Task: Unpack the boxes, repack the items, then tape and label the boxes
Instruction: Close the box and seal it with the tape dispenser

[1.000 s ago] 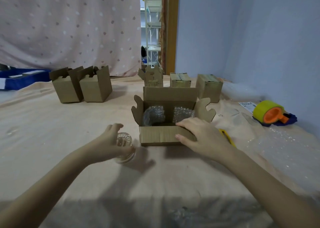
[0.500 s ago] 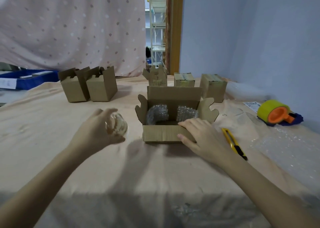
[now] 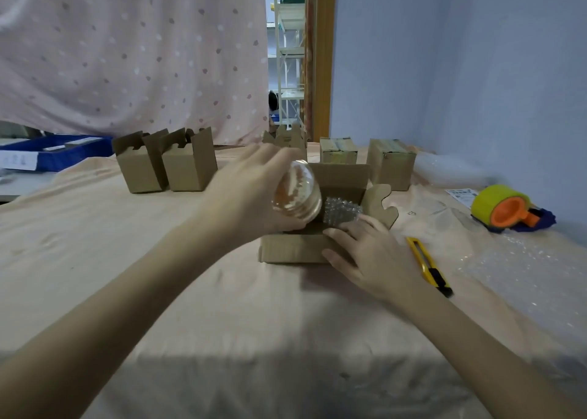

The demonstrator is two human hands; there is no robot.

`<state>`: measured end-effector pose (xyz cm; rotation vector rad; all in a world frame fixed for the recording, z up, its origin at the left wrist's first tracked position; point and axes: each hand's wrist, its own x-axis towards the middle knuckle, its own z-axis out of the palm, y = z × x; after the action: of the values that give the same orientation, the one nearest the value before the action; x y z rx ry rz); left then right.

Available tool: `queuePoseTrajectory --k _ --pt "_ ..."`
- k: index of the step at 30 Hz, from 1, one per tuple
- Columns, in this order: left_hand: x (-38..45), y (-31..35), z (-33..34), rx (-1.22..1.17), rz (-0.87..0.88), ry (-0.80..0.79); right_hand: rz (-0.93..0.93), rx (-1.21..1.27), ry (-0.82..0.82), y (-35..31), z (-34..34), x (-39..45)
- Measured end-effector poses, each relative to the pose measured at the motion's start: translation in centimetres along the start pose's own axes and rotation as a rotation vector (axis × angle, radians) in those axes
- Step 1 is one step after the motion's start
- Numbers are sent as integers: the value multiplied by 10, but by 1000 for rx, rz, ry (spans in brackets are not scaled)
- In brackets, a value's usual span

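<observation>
Glass (image 3: 297, 194): gripped in the left hand (image 3: 251, 193) and held tipped, base toward the camera, above the left part of the open box (image 3: 292, 250); a second ago it was held low at the table, left of the box.
Left hand: fingers curled round the glass; over the last second it has been raised and swung right, over the box.
Right hand (image 3: 370, 253): laid on the box's near right corner with fingers fairly straight, as it was before.
Box: flaps open, unmoved; a bubble-wrapped bundle (image 3: 343, 210) is seen in its right half.
Meaning: repacking is judged to be under way, the glass about to be lowered beside the bundle.
Still to do: taping and labelling; the tape dispenser (image 3: 505, 207) lies well right of the box, the knife (image 3: 427, 264) just right of it.
Other boxes: two open ones (image 3: 165, 164) lie behind and left of the box.
</observation>
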<state>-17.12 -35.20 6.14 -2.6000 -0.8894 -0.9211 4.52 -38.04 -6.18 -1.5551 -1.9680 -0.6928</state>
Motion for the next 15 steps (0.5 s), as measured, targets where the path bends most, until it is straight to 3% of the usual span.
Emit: queuePoseTrajectory --k 9,15 --pt "41 -4 54 65 210 -270 -106 -75 -40 4 -9 -5" --pt "45 -19 63 54 435 -421 -196 -45 37 13 -8 -11"
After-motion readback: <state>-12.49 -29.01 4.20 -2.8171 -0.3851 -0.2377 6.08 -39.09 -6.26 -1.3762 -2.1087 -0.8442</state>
